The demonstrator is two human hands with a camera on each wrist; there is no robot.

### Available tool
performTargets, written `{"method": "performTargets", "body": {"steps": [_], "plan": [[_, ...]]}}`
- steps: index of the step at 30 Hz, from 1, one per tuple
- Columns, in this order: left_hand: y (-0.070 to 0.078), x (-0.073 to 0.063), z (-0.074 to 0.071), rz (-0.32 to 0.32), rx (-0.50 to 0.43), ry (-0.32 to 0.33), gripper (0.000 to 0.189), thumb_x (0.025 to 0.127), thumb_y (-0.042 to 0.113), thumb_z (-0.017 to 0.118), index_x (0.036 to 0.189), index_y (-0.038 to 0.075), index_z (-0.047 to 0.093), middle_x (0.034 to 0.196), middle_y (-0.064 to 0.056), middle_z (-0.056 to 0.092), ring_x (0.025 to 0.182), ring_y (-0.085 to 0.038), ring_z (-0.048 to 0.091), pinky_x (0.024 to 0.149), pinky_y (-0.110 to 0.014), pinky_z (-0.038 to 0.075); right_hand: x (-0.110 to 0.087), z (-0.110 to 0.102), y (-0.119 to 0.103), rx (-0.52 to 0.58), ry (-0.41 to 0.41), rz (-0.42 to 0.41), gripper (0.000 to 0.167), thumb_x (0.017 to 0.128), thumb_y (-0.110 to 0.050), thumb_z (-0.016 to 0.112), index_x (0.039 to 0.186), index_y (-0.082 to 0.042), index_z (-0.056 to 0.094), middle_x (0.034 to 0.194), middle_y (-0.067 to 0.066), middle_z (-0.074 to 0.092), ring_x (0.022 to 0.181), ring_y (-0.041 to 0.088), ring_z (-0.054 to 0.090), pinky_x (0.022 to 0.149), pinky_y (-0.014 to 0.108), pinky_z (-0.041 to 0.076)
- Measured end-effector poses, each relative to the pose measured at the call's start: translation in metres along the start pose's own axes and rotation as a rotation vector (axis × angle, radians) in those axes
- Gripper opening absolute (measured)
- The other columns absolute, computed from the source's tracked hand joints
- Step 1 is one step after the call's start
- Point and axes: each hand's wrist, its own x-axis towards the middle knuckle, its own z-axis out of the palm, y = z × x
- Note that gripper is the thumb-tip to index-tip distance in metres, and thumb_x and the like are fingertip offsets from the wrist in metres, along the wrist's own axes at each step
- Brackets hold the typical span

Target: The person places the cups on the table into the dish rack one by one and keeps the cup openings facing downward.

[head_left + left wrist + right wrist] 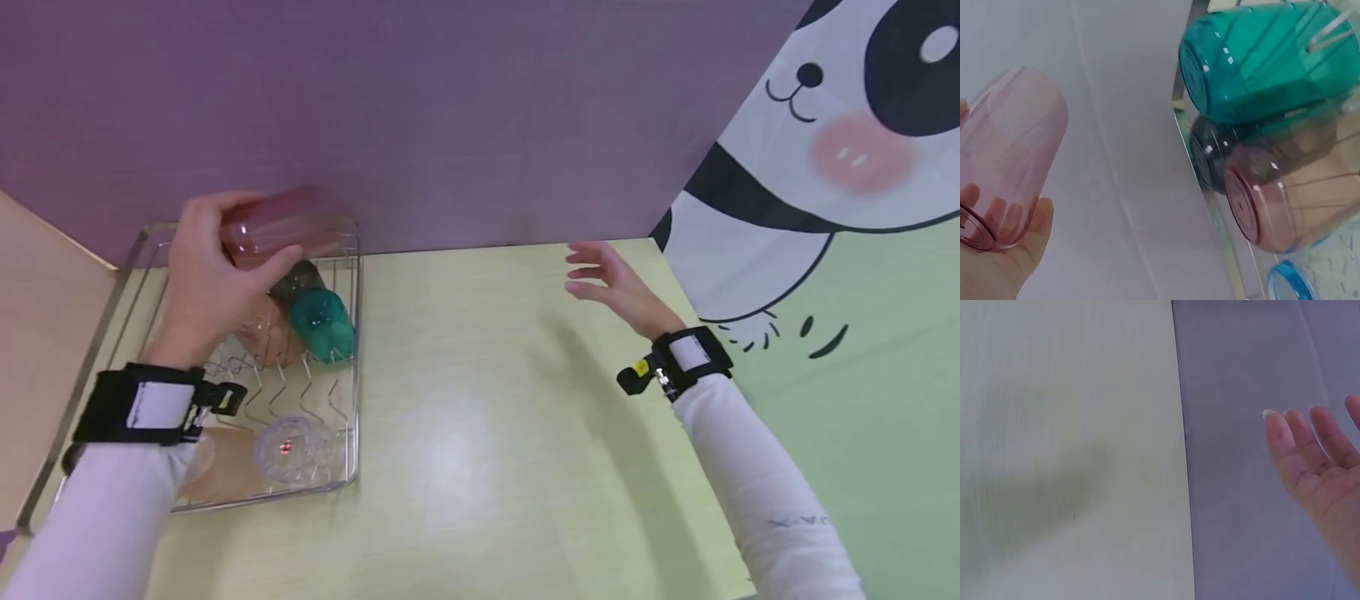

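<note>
My left hand [213,271] grips a clear pink plastic cup [281,221] near its base and holds it tilted above the back of a wire rack [357,333]. In the left wrist view the same pink cup [1016,137] shows my fingers through its wall. Below it in the rack lie a teal cup [322,325], a dark grey cup [300,279] and a brownish-pink cup [1272,200]. Over the right part of the table my right hand [611,283] hovers with loosely bent fingers, holding nothing; the right wrist view shows that hand [1319,456] too.
A clear cup [288,450] stands in the front right of the rack. In the left wrist view a blue-rimmed item [1291,281] is partly cut off. The pale tabletop [465,375] meets a purple wall [480,125] at the back. A panda print [810,183] covers the right side.
</note>
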Motion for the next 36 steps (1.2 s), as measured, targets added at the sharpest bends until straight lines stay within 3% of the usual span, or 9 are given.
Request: {"method": "performTargets", "body": {"steps": [6,11,15,18,24,30,36], "plan": [[-0.010,0.002,-0.005,-0.087,0.019,0.023,0.068,0.084,0.032,0.077,0.143,0.017,0.046,0.133,-0.005,0.044,0.114,-0.005,0.037,0.090,-0.017,0.040,-0.003,-0.004,0.005,-0.021,0.002,0.035,0.064,0.095,-0.021,0.064,0.150,-0.014,0.032,0.147,0.012,0.041,0.131,0.030,0.047,0.096,0.019,0.049],[-0.021,0.005,-0.005,-0.161,0.039,0.074,0.069,0.084,0.035,0.076,0.144,0.016,0.045,0.138,-0.005,0.043,0.118,-0.005,0.035,0.097,-0.021,0.037,-0.002,-0.008,0.010,-0.041,-0.002,0.051,0.065,0.095,-0.023,0.065,0.150,-0.014,0.031,0.148,0.012,0.040,0.133,0.034,0.045,0.099,0.024,0.049],[-0.027,0.005,-0.006,-0.210,0.059,0.135,0.068,0.084,0.037,0.075,0.142,0.016,0.046,0.130,0.008,0.042,0.115,0.001,0.033,0.100,-0.024,0.034,-0.003,-0.011,0.015,-0.057,-0.007,0.070,0.066,0.095,-0.024,0.064,0.151,-0.015,0.030,0.150,0.011,0.039,0.133,0.031,0.045,0.102,0.030,0.047],[-0.031,0.006,-0.007,-0.245,0.043,0.172,0.070,0.083,0.038,0.076,0.141,0.018,0.044,0.121,0.019,0.038,0.109,0.006,0.031,0.098,-0.022,0.034,-0.005,-0.014,0.019,-0.062,-0.009,0.084,0.066,0.096,-0.025,0.063,0.152,-0.015,0.029,0.150,0.011,0.038,0.134,0.030,0.044,0.103,0.031,0.046],[-0.034,0.009,-0.007,-0.263,0.016,0.217,0.071,0.081,0.039,0.077,0.139,0.019,0.041,0.112,0.024,0.034,0.101,0.007,0.034,0.088,-0.016,0.034,-0.006,-0.017,0.022,-0.059,-0.008,0.095,0.066,0.096,-0.025,0.062,0.152,-0.015,0.028,0.151,0.012,0.038,0.136,0.034,0.043,0.105,0.035,0.045],[-0.042,0.016,-0.008,-0.299,0.084,0.216,0.073,0.080,0.040,0.076,0.139,0.012,0.042,0.108,0.024,0.031,0.099,0.007,0.032,0.088,-0.016,0.032,-0.006,-0.018,0.023,-0.084,-0.010,0.102,0.066,0.097,-0.026,0.062,0.153,-0.014,0.028,0.151,0.013,0.037,0.134,0.032,0.044,0.106,0.039,0.045],[-0.056,0.020,-0.014,-0.368,0.138,0.156,0.078,0.082,0.041,0.074,0.142,0.005,0.038,0.106,0.021,0.029,0.096,0.003,0.031,0.084,-0.017,0.030,-0.005,-0.018,0.024,-0.090,-0.020,0.112,0.067,0.097,-0.027,0.061,0.153,-0.014,0.027,0.150,0.013,0.037,0.133,0.029,0.044,0.106,0.038,0.044]]}}
